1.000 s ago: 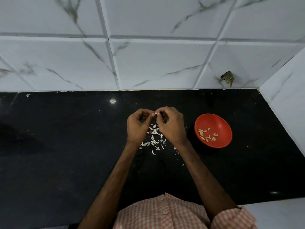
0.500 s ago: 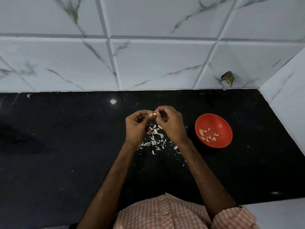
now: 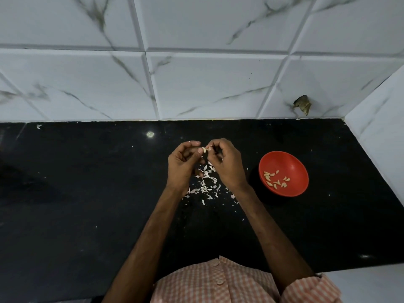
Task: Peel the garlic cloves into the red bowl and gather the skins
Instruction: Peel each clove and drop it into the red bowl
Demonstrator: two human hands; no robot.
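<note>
The clove (image 3: 204, 149) is tiny and pale, pinched up in the air between both hands, above the counter (image 3: 87, 193). Its long axis looks to run roughly side to side from one hand to the other, but it's too small to tell which end is the tip. Left hand (image 3: 182, 165) has thumb and curled fingers pinching one end, and the right hand (image 3: 227, 165) is curled the same way, nipping the other end. Right below is a loose scatter of skins (image 3: 207, 180), thin, papery white flakes on glossy black stone. The bowl (image 3: 295, 167) sits off to the right, well apart: round, red, smooth, with a handful of peeled cloves (image 3: 275, 179) in it, little curved yellowish slivers. Behind are white marble-veined tiles (image 3: 196, 84).
</note>
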